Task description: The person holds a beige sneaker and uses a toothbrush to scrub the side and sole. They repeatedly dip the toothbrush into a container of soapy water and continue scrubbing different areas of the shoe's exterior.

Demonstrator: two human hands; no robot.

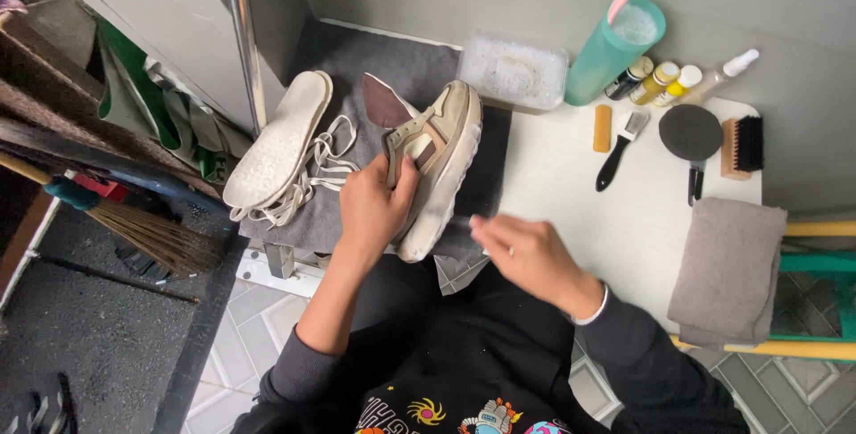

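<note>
On the grey mat [357, 68] at table centre lies a worn beige sneaker [441, 162], tipped on its side with the sole edge facing the person. Left hand [374, 206] is closed around the shoe's upper near the heel, thumb and fingers wrapped on it. Right hand [526, 251] sits just beside the sole, fingers curled; it is motion-blurred, and a dark sliver shows at the fingertips (whether it grips anything cannot be told). An insole [276, 140] and loose laces [321, 171] lie left of the shoe on the same mat. Behind the shoe stand a clear tray [513, 71] of foam and a teal cup [615, 50]. Further right: small bottles [660, 82], a black-handled brush [617, 150], a round dauber [691, 135], a wooden brush [740, 147], a folded grey cloth [727, 269].
</note>
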